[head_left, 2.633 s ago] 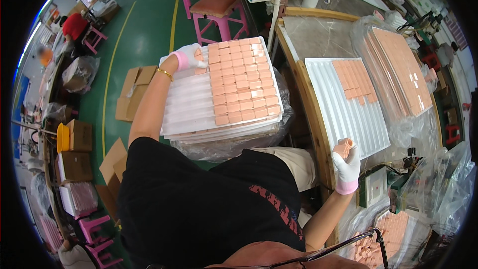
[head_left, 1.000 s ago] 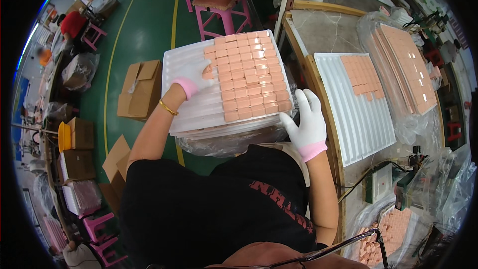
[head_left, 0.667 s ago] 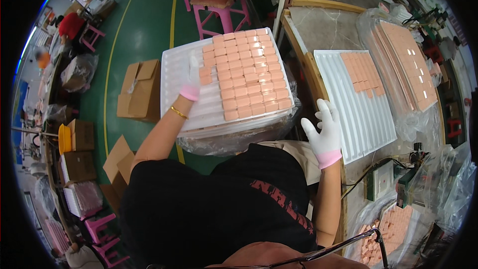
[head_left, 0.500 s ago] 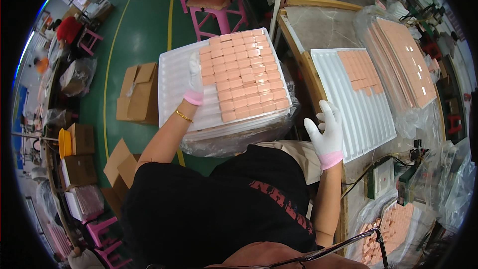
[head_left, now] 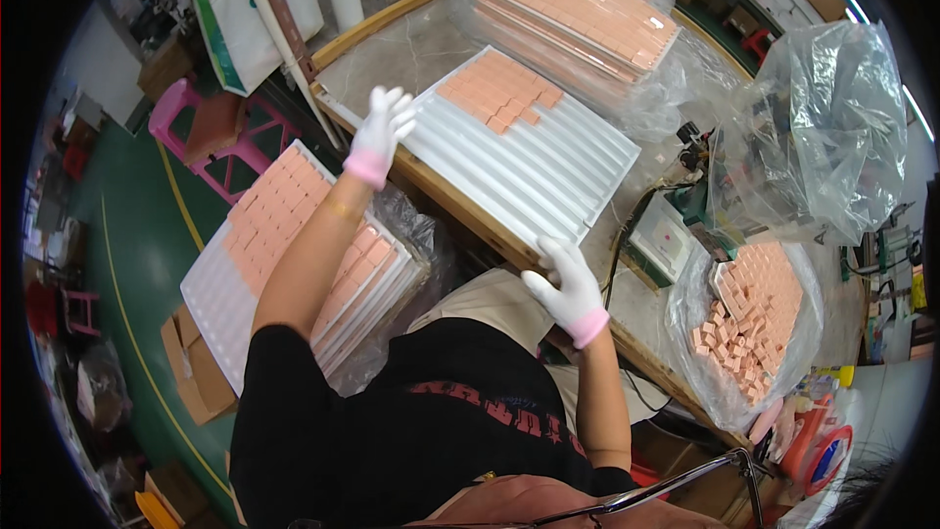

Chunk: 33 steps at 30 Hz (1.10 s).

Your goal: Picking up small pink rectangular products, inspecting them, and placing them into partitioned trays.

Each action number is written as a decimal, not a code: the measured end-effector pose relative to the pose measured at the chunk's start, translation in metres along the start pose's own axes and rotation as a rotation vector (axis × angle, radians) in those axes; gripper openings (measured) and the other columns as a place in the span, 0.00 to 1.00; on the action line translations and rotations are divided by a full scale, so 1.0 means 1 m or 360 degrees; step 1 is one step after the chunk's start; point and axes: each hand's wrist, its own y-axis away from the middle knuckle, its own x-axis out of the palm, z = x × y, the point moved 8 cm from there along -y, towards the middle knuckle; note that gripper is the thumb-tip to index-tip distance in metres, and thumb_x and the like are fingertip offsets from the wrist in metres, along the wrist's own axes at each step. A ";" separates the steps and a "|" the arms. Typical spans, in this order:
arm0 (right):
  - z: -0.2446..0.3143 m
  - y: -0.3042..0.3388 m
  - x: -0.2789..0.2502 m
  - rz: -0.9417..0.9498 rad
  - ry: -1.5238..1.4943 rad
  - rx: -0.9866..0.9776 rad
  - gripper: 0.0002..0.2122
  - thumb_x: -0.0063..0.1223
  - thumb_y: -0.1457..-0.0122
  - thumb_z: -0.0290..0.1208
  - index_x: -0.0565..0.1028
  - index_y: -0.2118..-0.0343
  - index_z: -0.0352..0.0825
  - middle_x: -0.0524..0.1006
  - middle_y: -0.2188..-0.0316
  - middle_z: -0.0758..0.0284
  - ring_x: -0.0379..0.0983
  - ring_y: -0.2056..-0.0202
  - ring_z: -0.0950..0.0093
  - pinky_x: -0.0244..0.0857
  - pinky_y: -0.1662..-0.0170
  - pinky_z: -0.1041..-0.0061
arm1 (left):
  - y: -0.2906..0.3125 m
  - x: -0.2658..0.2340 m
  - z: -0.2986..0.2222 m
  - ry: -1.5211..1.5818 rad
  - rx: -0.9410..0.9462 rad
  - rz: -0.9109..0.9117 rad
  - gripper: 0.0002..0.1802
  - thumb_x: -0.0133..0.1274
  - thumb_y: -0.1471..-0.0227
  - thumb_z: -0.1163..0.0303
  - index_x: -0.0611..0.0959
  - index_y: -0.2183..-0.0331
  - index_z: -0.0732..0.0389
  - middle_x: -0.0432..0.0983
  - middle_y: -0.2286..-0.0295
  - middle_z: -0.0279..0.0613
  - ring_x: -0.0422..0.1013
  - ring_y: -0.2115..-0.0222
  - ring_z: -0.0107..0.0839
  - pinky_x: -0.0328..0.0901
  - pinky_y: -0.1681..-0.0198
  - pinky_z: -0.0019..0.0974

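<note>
My left hand [head_left: 384,132], in a white glove with a pink cuff, is raised near the far left corner of a white ribbed tray [head_left: 548,171] on the workbench. Its fingers are spread and nothing shows in them. Likewise gloved, my right hand [head_left: 568,292] hovers by that tray's near edge, thumb apart from the fingers, holding nothing visible. Small glossy peach-pink blocks [head_left: 499,88] fill the tray's far left part in rows. Under my left forearm, a stack of white trays [head_left: 211,279] stands left of the bench, its top one largely covered with similar peach blocks [head_left: 274,206].
More block-filled trays [head_left: 578,5] lie in plastic at the bench's back. A device box [head_left: 666,240] with cables stands to the right, beside a plastic-lined heap of loose blocks [head_left: 744,343]. A clear bag [head_left: 832,127] hangs above. A pink stool [head_left: 230,142] stands on the green floor.
The view has turned right toward the bench. My left hand has left the stacked tray and moved over to the bench tray. My right hand stays near the bench tray's near edge.
</note>
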 end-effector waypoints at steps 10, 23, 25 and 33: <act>-0.096 0.127 -0.113 -0.0729 -0.0237 0.0529 0.20 0.56 0.49 0.22 0.68 0.51 0.28 0.69 0.57 0.64 0.70 0.64 0.79 0.66 0.62 0.82 | -0.162 0.020 0.073 -0.1407 0.0516 -0.0042 0.26 0.36 0.40 0.56 0.72 0.50 0.66 0.68 0.49 0.47 0.62 0.46 0.39 0.53 0.42 0.33; -0.186 0.216 -0.244 -0.1696 -0.0188 0.0909 0.17 0.57 0.46 0.31 0.73 0.56 0.27 0.76 0.62 0.62 0.71 0.59 0.75 0.64 0.55 0.77 | -0.172 0.043 0.128 -0.1155 0.0017 0.0200 0.31 0.37 0.39 0.56 0.60 0.44 0.71 0.58 0.43 0.49 0.55 0.42 0.37 0.48 0.39 0.37; -0.200 0.228 -0.272 -0.1672 0.0427 0.0842 0.15 0.57 0.48 0.31 0.74 0.58 0.30 0.76 0.63 0.60 0.73 0.59 0.69 0.65 0.56 0.74 | -0.160 0.054 0.116 -0.0694 -0.0018 -0.0043 0.31 0.36 0.39 0.57 0.60 0.43 0.71 0.56 0.43 0.50 0.54 0.41 0.37 0.47 0.39 0.37; -0.174 0.173 -0.266 -0.0871 0.1214 0.0704 0.15 0.54 0.57 0.26 0.76 0.62 0.38 0.74 0.65 0.62 0.69 0.61 0.60 0.64 0.56 0.64 | -0.167 0.018 0.129 -0.0887 0.0079 0.0139 0.23 0.40 0.40 0.60 0.71 0.50 0.66 0.70 0.56 0.39 0.66 0.55 0.28 0.60 0.49 0.34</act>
